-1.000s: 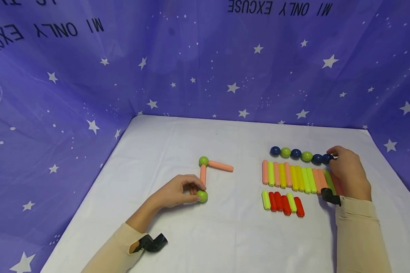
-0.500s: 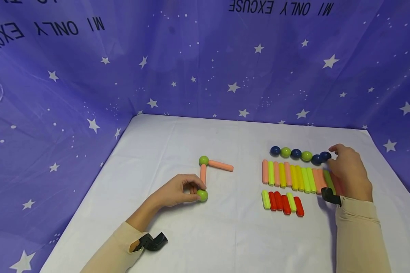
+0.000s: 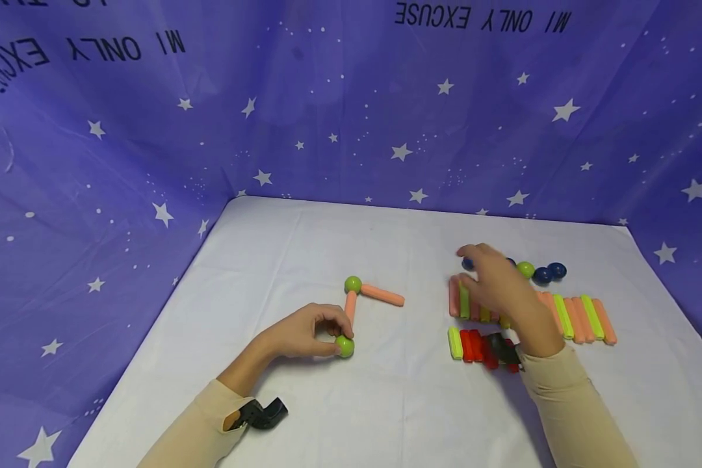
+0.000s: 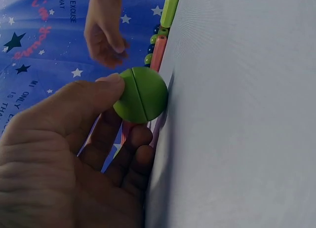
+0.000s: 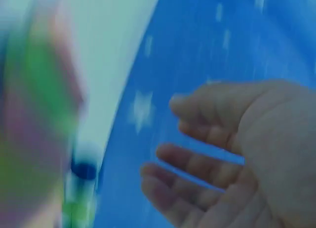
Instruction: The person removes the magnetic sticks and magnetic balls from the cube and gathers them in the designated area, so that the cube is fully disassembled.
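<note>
My left hand (image 3: 304,333) pinches a glossy green ball (image 3: 345,346) between thumb and fingers, low over the white table. In the left wrist view a seam runs across this green ball (image 4: 143,95). A salmon stick (image 3: 350,307) leads from it to another green ball (image 3: 353,285), from which a second salmon stick (image 3: 383,296) points right. My right hand (image 3: 497,279) hovers, blurred, over the left part of the ball row, fingers spread, hiding some balls and sticks. Nothing shows between the right fingers (image 5: 182,164) in the right wrist view.
Blue balls (image 3: 543,275) and a green ball (image 3: 525,270) form a row at the back right. In front lie salmon, yellow and lime sticks (image 3: 579,318) side by side. Shorter red and lime sticks (image 3: 470,345) lie nearer. A purple starry cloth (image 3: 351,117) surrounds the table.
My right hand has swept left from the right end of the ball row to its left end, uncovering the rightmost sticks. The left hand's ball and stick piece has shifted slightly nearer.
</note>
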`<state>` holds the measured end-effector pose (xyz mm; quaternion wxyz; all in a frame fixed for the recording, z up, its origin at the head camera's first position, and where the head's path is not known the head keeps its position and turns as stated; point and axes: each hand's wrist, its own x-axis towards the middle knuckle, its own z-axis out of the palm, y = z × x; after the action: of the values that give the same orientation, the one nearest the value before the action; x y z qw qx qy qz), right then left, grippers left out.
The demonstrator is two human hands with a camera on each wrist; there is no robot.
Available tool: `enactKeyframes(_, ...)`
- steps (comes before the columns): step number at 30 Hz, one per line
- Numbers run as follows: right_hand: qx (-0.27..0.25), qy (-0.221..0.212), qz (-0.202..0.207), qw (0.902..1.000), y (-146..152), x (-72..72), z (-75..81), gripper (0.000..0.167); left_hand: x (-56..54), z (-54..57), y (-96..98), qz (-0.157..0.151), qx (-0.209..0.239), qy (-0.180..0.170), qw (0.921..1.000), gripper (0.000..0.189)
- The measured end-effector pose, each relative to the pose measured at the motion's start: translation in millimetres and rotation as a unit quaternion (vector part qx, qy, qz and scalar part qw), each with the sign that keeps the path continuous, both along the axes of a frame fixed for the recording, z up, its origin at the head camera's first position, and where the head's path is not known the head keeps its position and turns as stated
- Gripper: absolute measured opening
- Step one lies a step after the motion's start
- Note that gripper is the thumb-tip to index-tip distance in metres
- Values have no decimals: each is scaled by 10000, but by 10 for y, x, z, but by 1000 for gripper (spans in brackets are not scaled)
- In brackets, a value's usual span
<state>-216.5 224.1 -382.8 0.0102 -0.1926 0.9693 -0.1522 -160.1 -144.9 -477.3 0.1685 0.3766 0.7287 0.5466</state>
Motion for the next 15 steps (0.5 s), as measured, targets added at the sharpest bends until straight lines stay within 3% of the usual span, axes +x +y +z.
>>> enactKeyframes(2, 66, -33, 788, 9969, -334, 115, -84, 48, -16, -22, -14, -257, 60, 96, 9996, 24)
enactKeyframes(5, 246, -90, 1827, 9828, -733, 281, -241, 59, -21, -22, -18, -607, 120, 107, 9980, 23)
enactKeyframes(7, 385, -52, 2230, 9740, -891, 370, -340, 64, -10, -12, -12, -743, 104, 105, 9971, 23)
enactKeyframes(10, 610, 241, 2390, 9688, -992, 442, -450, 64, 8, -4, -2, -788, 41, -6, 9969, 23)
enactKeyframes(15, 761, 473, 2208, 9712, -1044, 495, -521, 54, 25, -5, -11, -711, -2, -136, 9974, 23)
